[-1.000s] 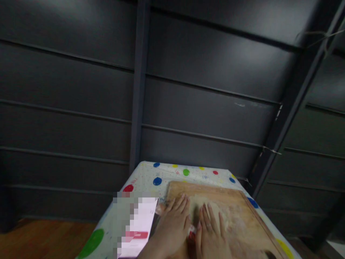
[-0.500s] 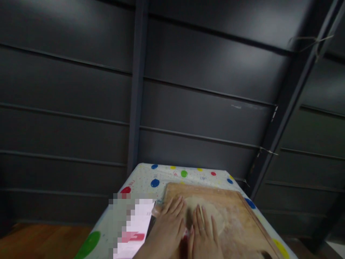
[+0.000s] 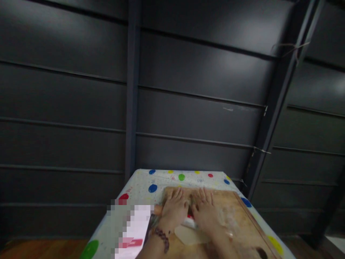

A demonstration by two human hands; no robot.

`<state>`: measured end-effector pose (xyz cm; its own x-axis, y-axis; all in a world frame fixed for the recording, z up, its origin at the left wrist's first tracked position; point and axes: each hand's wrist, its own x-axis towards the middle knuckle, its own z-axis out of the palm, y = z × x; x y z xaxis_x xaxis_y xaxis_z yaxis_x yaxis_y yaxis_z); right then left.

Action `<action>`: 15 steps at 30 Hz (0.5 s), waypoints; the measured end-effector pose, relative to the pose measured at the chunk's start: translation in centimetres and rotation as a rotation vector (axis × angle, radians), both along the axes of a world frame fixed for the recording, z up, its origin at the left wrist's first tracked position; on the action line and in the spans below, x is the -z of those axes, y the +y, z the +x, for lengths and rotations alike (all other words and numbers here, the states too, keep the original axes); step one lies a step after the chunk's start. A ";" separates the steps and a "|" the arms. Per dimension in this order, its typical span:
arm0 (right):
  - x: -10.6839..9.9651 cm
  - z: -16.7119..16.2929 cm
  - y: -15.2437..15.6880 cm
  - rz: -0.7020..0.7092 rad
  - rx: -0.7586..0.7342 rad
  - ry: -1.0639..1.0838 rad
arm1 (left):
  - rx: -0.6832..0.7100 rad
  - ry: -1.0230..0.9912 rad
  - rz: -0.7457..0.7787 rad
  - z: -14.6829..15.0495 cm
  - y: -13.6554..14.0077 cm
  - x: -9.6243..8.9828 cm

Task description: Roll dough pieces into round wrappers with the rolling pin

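Observation:
Both hands reach forward over a wooden board [image 3: 242, 219]. My left hand [image 3: 175, 208] lies palm down with its fingers stretched toward the board's far edge; a dark bead bracelet circles that wrist. Beside it, my right hand [image 3: 205, 208] is also palm down, its fingers spread and pointing away. A flat, pale sheet of dough [image 3: 188, 235] rests on the board between my forearms, closer to me than the hands. In the gap between the hands shows a small white and red thing [image 3: 190, 217], whose kind I cannot make out. What lies under my palms is hidden.
The board stands on a table with a white cloth [image 3: 142, 180] patterned with coloured dots. Left of the board lies a flat, bright panel [image 3: 140, 223], partly pixelated. Behind the table rises a dark panelled wall [image 3: 194, 115]. A dark object [image 3: 261, 253] shows at the board's near right.
Both hands have moved forward toward the board's far edge. The dough, earlier visible beyond and around my fingers, now shows nearer to me, between my forearms. The view has shifted slightly.

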<state>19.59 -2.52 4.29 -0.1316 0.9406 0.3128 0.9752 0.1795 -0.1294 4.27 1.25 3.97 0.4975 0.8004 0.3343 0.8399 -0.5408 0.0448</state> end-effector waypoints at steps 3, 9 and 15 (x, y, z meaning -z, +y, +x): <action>-0.5 1.0 2.4 0.055 -0.008 0.064 | -0.108 -0.028 -0.027 0.6 1.0 -0.5; -2.4 1.8 4.2 0.312 -0.230 0.088 | -0.328 -0.083 -0.045 1.5 1.9 -1.4; -2.2 4.1 0.5 0.132 -0.486 0.048 | -0.375 -0.085 -0.054 1.2 2.1 -1.5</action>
